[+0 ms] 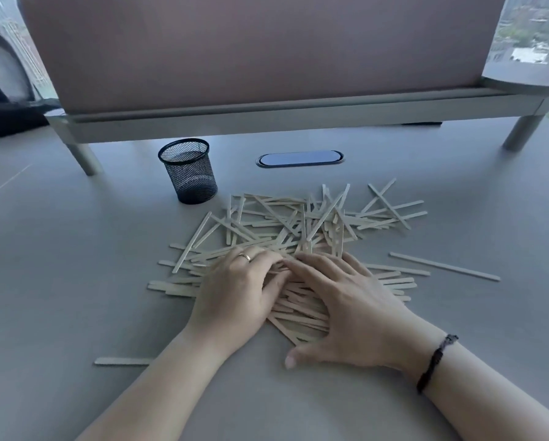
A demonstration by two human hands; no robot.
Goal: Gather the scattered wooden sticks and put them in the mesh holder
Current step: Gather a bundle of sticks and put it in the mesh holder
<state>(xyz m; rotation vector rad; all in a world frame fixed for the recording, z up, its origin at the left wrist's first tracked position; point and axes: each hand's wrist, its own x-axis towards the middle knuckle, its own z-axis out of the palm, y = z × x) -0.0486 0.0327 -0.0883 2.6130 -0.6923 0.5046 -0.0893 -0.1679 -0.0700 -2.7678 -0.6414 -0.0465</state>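
Observation:
A pile of pale wooden sticks (298, 224) lies scattered across the grey table, in the middle. Both hands rest palm-down on the near part of the pile. My left hand (238, 291), with a ring, has its fingers curled over sticks. My right hand (346, 300), with a dark bracelet at the wrist, lies flat with fingers spread and thumb on the table. Their fingertips touch. A black mesh holder (188, 171) stands upright and empty behind the pile, to the left. Single sticks lie apart at the right (445, 266) and near left (123, 361).
A raised divider panel on a grey frame (266, 113) with legs (82, 157) spans the back of the table (60, 265). An oval cable port (300, 158) sits behind the pile. A dark bag (9, 119) lies at the far left.

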